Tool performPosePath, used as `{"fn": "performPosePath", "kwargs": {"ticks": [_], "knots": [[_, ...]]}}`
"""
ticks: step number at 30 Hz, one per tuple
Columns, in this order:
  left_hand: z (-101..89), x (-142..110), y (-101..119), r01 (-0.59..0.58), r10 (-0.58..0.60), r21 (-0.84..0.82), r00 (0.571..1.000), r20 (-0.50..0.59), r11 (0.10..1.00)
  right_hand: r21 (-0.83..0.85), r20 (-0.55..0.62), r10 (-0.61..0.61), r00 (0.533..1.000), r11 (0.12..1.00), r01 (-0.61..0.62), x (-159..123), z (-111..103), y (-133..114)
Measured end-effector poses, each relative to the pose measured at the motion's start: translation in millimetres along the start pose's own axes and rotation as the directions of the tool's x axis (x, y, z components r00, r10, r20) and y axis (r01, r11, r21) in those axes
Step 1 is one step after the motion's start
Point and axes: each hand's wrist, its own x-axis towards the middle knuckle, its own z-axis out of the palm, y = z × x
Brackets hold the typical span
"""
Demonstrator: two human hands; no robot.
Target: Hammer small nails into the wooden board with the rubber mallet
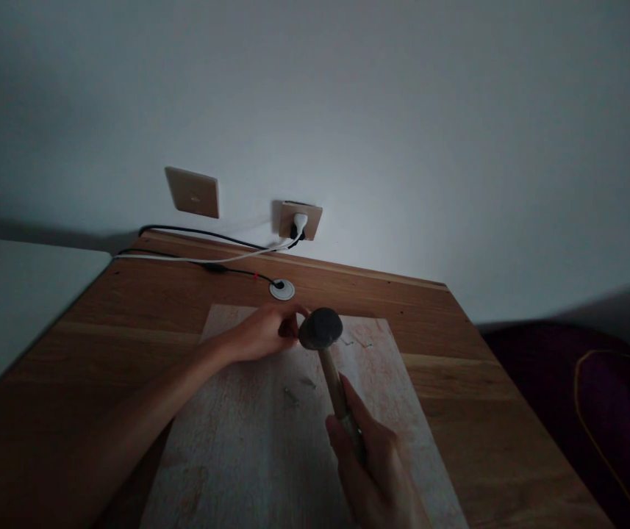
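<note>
My right hand (pixel 376 459) is wrapped round the wooden handle of a hammer (pixel 320 329), whose dark head is raised over the far part of a pale, whitewashed wooden board (pixel 237 448). Beside the head, my left hand (pixel 262 333) is closed in a pinch low over the board. Whatever its fingertips hold is hidden by the hammer head. Two loose nails, a nearer nail (pixel 291 397) and another nail (pixel 311 383), lie mid-board. Right of the hammer head are a thin nail (pixel 348 341) and a further nail (pixel 367 344); whether they are driven in, I cannot tell.
The board lies on a wooden desk (pixel 458 389) against a white wall. Behind it are a round cable grommet (pixel 281 289), a socket with a white plug (pixel 300 222), and black and white cables (pixel 220 260). A white surface (pixel 22 301) borders the left; dark purple fabric (pixel 551 389) lies right.
</note>
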Motion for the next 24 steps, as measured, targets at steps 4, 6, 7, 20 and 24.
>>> {"fn": "performPosePath", "kwargs": {"ticks": [4,6,7,20,24], "knots": [[0.9,-1,1,-0.009,0.009,0.018,1.0,-0.019,1.0,-0.008,-0.002,-0.027,1.0,1.0,0.027,0,7,7],[1.0,-1,1,-0.009,0.009,0.019,1.0,-0.006,1.0,-0.008,0.01,-0.02,1.0,1.0,0.021,0,7,8],[1.1,-1,0,-0.009,0.009,0.021,1.0,-0.002,1.0,-0.012,0.013,-0.019,1.0,1.0,0.019,0,7,9],[1.9,1,-4,-0.005,0.005,0.012,1.0,-0.01,1.0,-0.003,0.004,0.0,1.0,1.0,0.0,-4,-2,0],[0.6,1,-3,-0.014,0.014,-0.019,1.0,-0.001,1.0,0.022,0.015,0.034,0.999,0.999,-0.034,-7,-6,2]]}}
